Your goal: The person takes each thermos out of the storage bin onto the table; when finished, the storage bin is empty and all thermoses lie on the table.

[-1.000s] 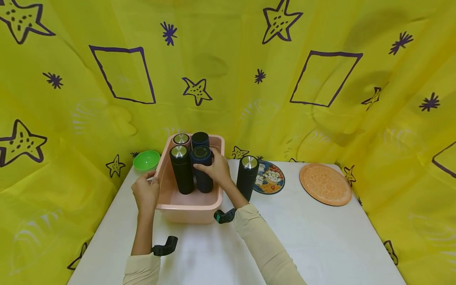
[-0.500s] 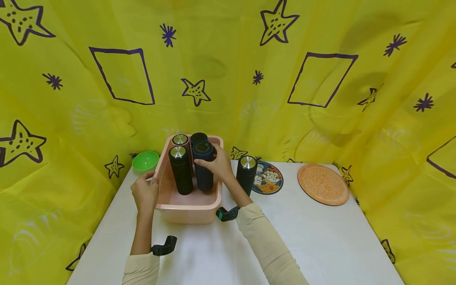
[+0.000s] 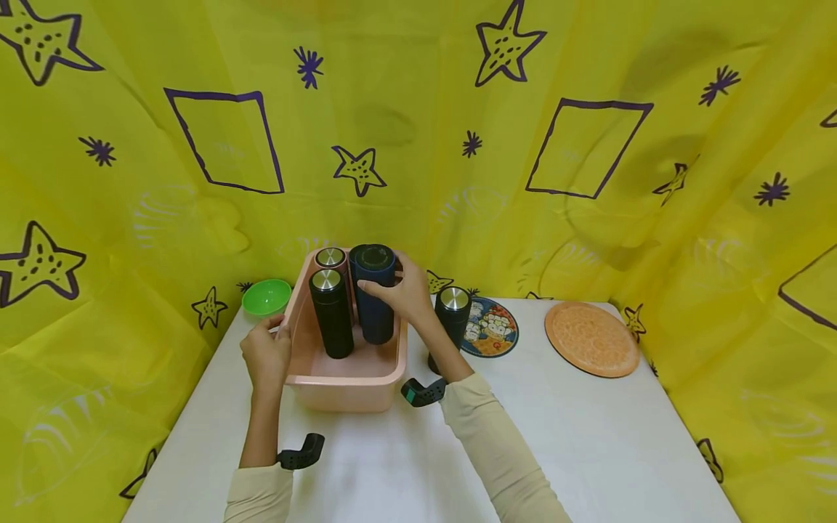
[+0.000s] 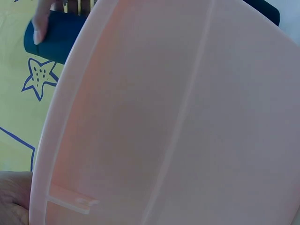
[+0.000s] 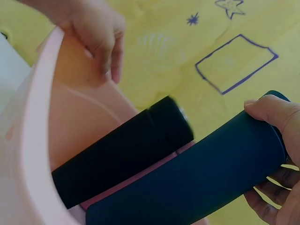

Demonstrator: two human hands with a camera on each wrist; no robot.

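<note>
My left hand [image 3: 267,356] grips the left rim of a pink plastic tub [image 3: 343,396]. Inside the tub, my right hand [image 3: 410,292] holds a dark blue insulated bottle [image 3: 375,314] near its lid, thumb on the near side and fingers behind. In the right wrist view this blue bottle [image 5: 187,173] slants beside a black bottle [image 5: 126,145]. That black bottle [image 3: 332,319] has a silver lid and stands left of the held one. Behind it is a pink bottle [image 3: 330,257]. Another dark bottle is almost wholly hidden behind the held one.
One more black bottle [image 3: 453,316] with a silver lid stands on the white table [image 3: 588,450], right of the tub. Behind it lies a round patterned mat [image 3: 492,328]. Farther right is an orange round board [image 3: 592,340]; a green bowl [image 3: 267,296] sits back left.
My right hand has raised the dark blue bottle and shifted it slightly back, so it covers the dark bottle behind. My left hand stays on the tub's rim.
</note>
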